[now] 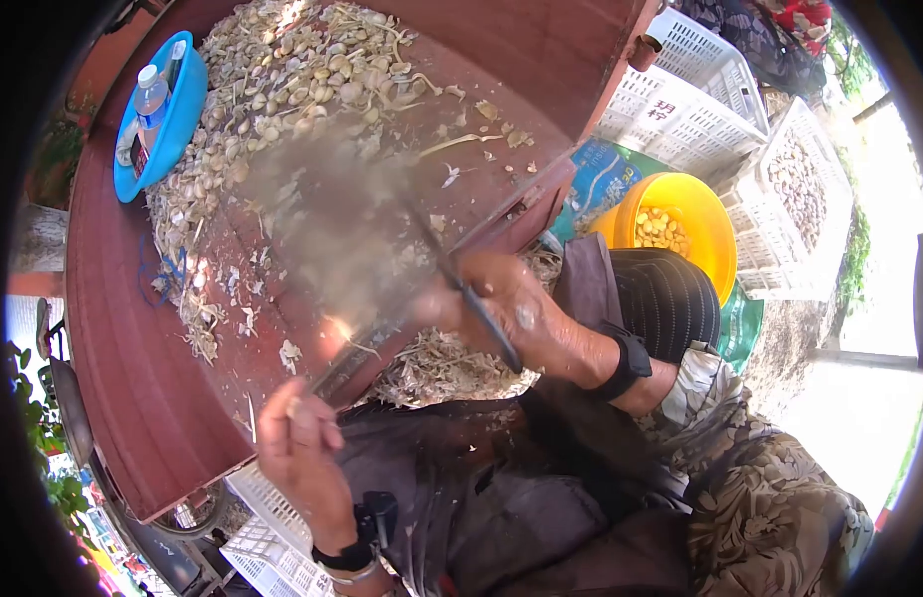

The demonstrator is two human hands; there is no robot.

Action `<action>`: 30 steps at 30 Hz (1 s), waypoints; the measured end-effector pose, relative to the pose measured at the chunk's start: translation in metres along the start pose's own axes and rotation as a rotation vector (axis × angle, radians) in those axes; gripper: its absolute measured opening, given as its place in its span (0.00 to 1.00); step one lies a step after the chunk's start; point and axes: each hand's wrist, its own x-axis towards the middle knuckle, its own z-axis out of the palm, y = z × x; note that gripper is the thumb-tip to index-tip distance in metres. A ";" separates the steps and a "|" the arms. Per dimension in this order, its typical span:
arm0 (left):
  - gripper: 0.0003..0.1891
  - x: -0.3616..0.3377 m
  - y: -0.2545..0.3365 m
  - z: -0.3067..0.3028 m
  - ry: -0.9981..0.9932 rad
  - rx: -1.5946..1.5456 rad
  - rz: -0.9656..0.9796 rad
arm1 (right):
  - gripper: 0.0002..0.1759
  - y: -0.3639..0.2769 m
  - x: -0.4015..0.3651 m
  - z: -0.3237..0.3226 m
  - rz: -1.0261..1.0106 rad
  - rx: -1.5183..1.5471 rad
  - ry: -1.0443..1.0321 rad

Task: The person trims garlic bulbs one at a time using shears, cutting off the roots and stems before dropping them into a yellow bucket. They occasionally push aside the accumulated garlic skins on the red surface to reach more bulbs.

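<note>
My right hand (506, 303) is closed around a dark stick-like handle (473, 298) over the near edge of the red-brown metal bed. Beyond the hand a grey-brown smear (342, 214) hangs over the bed, probably the moving head of that tool; its kind is not clear. My left hand (297, 438) is raised at the bed's near edge, fingers loosely bent and apart, with nothing visible in them. A thin pale sliver (251, 418) shows beside its fingers. A heap of garlic cloves (302, 75) with dry stalks and skins spreads over the red-brown bed (153, 398).
A blue basin (188, 104) with a plastic bottle (150, 99) stands at the bed's far left. On the right are a yellow bucket (720, 224) of peeled cloves and white crates (670, 114). Dry garlic skins (452, 368) lie below the bed's edge, by my lap.
</note>
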 end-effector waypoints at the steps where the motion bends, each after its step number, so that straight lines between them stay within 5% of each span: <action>1: 0.17 -0.017 0.002 0.010 -0.073 0.150 -0.008 | 0.29 0.003 -0.002 0.007 -0.086 -0.081 -0.019; 6: 0.19 -0.054 0.000 0.034 -0.142 0.108 -0.006 | 0.17 0.004 -0.025 0.049 -0.051 0.042 -0.309; 9: 0.14 -0.071 0.000 -0.010 -0.040 0.367 0.132 | 0.12 -0.006 -0.027 0.046 -0.086 -0.141 -0.204; 10: 0.12 -0.074 0.001 -0.033 0.160 0.420 0.111 | 0.11 -0.005 -0.020 0.035 -0.209 -0.206 -0.113; 11: 0.14 -0.073 0.002 -0.066 0.336 0.663 0.038 | 0.09 -0.005 -0.008 0.019 -0.334 -0.272 -0.021; 13: 0.17 -0.075 -0.010 -0.149 0.236 1.549 0.371 | 0.08 -0.028 0.018 -0.008 -0.263 -0.592 0.243; 15: 0.18 -0.072 -0.022 -0.172 0.264 1.372 0.286 | 0.11 -0.022 0.053 -0.036 -0.472 -0.701 0.364; 18: 0.18 -0.043 -0.019 -0.108 0.142 0.911 0.156 | 0.14 0.017 0.125 -0.059 -0.655 -0.974 0.449; 21: 0.16 0.012 -0.017 -0.060 0.029 0.762 0.205 | 0.19 0.041 0.151 -0.036 -0.438 -1.021 0.140; 24: 0.16 0.075 -0.023 -0.034 -0.039 0.774 0.307 | 0.20 0.041 0.125 0.002 -0.526 -0.978 -0.154; 27: 0.17 0.139 -0.031 -0.023 -0.068 0.712 0.237 | 0.17 0.038 0.113 0.007 -0.649 -0.730 -0.131; 30: 0.18 0.190 -0.051 -0.016 -0.104 0.741 0.335 | 0.24 -0.002 0.137 -0.040 -0.411 -0.714 -0.078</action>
